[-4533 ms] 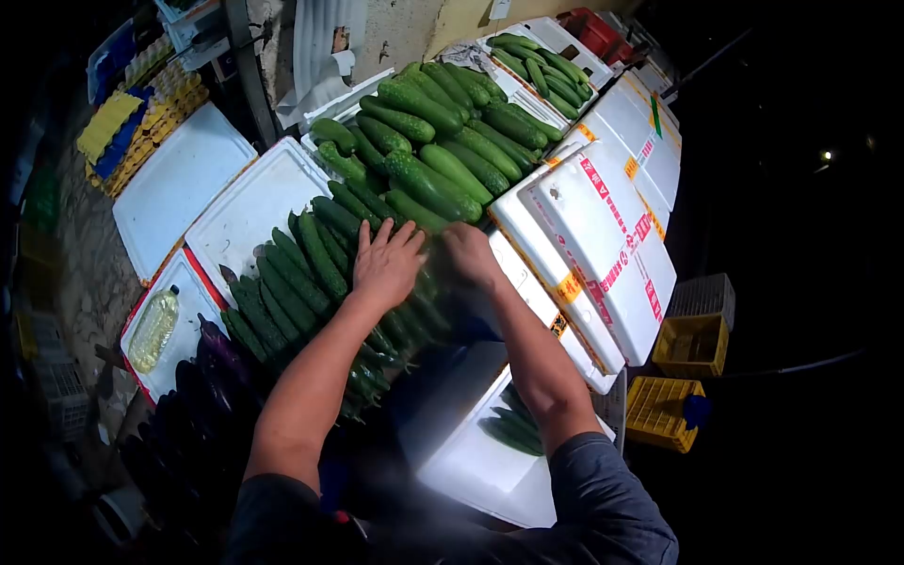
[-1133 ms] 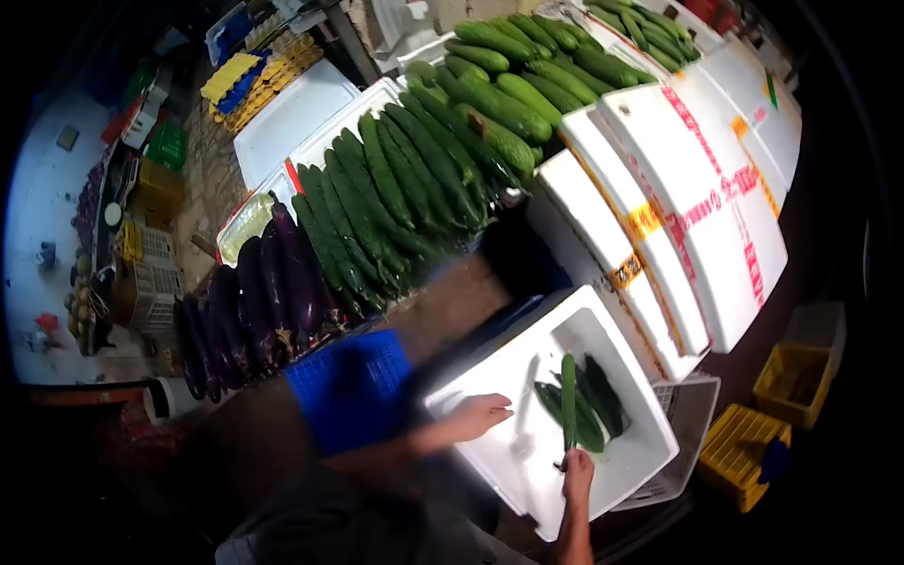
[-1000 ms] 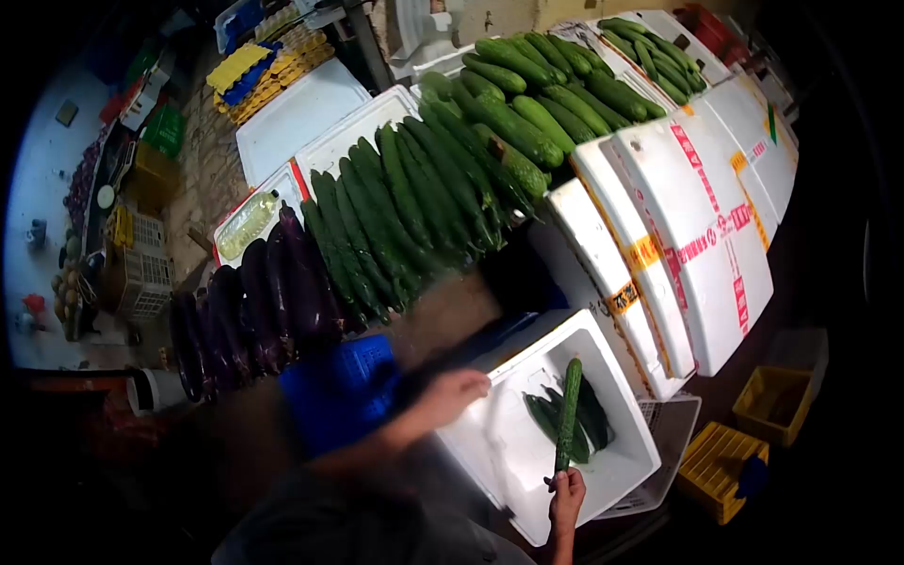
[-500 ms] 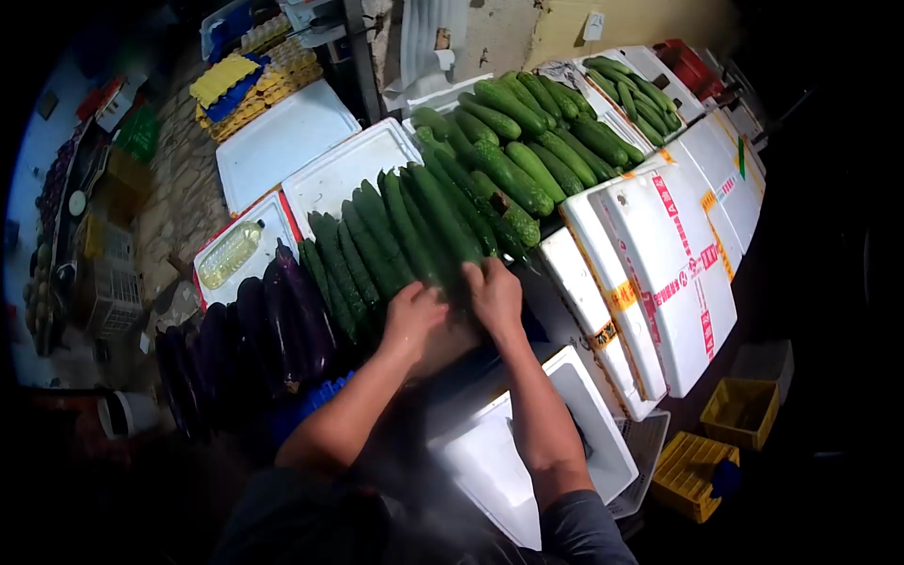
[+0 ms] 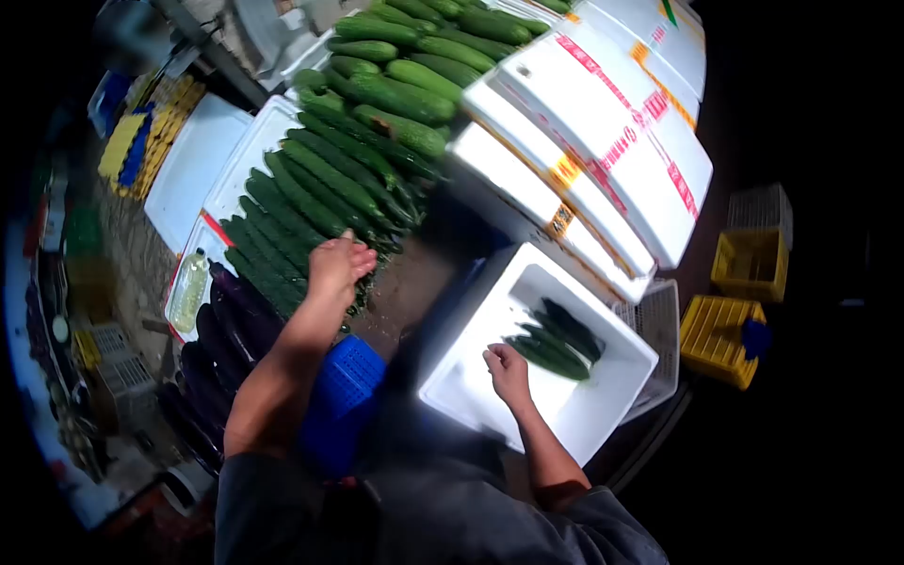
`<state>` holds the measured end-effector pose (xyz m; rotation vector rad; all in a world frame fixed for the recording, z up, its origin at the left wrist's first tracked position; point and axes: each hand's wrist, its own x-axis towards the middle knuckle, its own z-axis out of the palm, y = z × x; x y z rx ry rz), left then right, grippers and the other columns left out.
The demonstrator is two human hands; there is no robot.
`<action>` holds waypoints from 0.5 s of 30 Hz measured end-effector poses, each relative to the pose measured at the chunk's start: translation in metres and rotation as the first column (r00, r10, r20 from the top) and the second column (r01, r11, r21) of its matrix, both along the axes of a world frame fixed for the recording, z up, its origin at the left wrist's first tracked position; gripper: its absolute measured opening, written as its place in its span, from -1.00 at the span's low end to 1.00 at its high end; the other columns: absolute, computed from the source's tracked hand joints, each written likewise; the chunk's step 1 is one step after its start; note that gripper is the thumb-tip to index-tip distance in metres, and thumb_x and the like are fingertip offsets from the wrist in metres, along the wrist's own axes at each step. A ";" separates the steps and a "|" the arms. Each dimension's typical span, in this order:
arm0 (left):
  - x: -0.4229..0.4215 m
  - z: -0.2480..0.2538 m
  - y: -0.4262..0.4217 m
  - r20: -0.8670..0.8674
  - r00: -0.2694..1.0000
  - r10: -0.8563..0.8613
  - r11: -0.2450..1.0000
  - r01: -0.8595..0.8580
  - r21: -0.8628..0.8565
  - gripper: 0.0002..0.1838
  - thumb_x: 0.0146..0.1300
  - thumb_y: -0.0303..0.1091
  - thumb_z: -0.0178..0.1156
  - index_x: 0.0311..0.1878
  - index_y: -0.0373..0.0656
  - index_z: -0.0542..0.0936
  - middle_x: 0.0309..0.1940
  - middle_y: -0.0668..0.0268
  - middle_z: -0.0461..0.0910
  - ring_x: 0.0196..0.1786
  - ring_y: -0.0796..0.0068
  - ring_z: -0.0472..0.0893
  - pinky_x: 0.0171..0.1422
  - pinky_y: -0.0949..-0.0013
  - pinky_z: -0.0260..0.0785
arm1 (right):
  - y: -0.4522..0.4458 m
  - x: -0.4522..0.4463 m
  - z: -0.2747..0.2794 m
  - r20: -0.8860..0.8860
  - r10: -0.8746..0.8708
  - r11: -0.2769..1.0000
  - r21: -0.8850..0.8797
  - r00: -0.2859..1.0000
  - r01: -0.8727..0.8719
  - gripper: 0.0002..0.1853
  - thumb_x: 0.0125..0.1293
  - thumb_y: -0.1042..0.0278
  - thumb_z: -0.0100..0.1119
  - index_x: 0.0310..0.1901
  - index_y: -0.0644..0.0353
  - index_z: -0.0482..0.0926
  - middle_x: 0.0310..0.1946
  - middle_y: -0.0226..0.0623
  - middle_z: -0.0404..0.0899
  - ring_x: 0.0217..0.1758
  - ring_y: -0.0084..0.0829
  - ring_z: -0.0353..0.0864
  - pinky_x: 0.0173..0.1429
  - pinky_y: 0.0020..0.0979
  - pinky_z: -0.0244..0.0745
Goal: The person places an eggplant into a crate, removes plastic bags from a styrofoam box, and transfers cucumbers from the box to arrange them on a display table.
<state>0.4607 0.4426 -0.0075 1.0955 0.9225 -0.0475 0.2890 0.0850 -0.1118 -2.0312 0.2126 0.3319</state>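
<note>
My left hand (image 5: 339,270) rests at the near ends of a row of dark green ridged cucumbers (image 5: 311,193). Its fingers are partly bent and apart, and nothing shows in its grasp. Over the near left side of a white foam box (image 5: 441,384) is my right hand (image 5: 508,373), its fingers loosely bent with no object visible in them. Several dark cucumbers (image 5: 556,344) lie inside that box, just beyond the right hand. Dark purple eggplants (image 5: 221,325) lie left of my left forearm.
Thicker, lighter green cucumbers (image 5: 405,94) are piled at the back. Stacked white foam boxes (image 5: 603,141) with printed tape stand to the right. A blue basket (image 5: 348,372) sits beside my left forearm. Yellow crates (image 5: 720,334) stand at far right; a bottle (image 5: 191,292) lies at left.
The view has turned right and down, bringing the cucumbers inside the foam box into sight. My right hand has left the cucumber row and moved over the box; my left stays by the row.
</note>
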 end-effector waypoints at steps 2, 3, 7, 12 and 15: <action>-0.002 0.006 -0.012 -0.002 1.000 0.011 1.000 -0.011 0.010 -0.72 0.52 -0.23 0.17 -0.15 -0.31 0.47 -0.29 0.11 0.59 -0.27 0.16 0.71 -0.18 0.11 0.68 | -0.036 -0.048 -0.037 -0.030 -0.010 1.000 -0.004 1.000 0.010 -0.71 0.43 0.23 0.28 -0.10 0.35 0.66 -0.38 -0.33 0.65 -0.35 -0.56 0.61 -0.25 -0.46 0.58; -0.005 0.003 -0.014 0.010 1.000 -0.009 1.000 0.009 -0.007 -0.73 0.52 -0.25 0.17 -0.13 -0.32 0.46 -0.30 0.09 0.59 -0.28 0.15 0.71 -0.20 0.11 0.68 | -0.046 -0.058 -0.029 -0.233 -0.067 0.996 0.036 0.970 0.078 -0.70 0.44 0.21 0.27 -0.12 0.36 0.66 -0.37 -0.31 0.65 -0.35 -0.54 0.62 -0.24 -0.45 0.61; -0.033 0.026 -0.055 0.018 1.000 0.016 0.994 -0.018 0.106 -0.50 0.56 -0.02 0.08 0.06 -0.41 0.48 -0.22 0.10 0.61 -0.14 0.18 0.69 0.02 0.17 0.66 | -0.093 -0.108 -0.085 -0.452 -0.247 0.935 0.123 0.857 0.334 -0.67 0.42 0.20 0.25 -0.09 0.39 0.66 -0.30 -0.23 0.69 -0.33 -0.44 0.67 -0.20 -0.40 0.64; -0.130 -0.025 -0.174 -0.186 0.753 -0.631 0.752 0.653 0.089 -0.79 0.51 -0.29 0.15 0.02 -0.24 0.56 -0.29 0.22 0.66 -0.35 0.42 0.65 -0.20 0.42 0.59 | -0.114 -0.135 -0.228 -0.536 -0.424 0.598 0.439 0.730 0.670 -0.71 0.50 0.13 0.18 -0.19 0.22 0.59 -0.46 -0.37 0.54 -0.48 -0.51 0.45 -0.47 -0.39 0.35; -0.146 -0.100 -0.281 -0.175 0.220 -0.960 0.151 0.927 0.343 -0.67 0.37 -0.22 0.33 -0.03 -0.33 0.67 -0.14 0.17 0.71 -0.04 0.37 0.68 0.09 0.28 0.51 | -0.121 -0.142 -0.239 -0.685 -0.423 0.118 0.607 0.593 0.786 -0.74 0.56 0.13 0.08 -0.17 0.13 0.63 -0.41 -0.41 0.52 -0.29 -0.41 0.61 -0.33 -0.36 0.44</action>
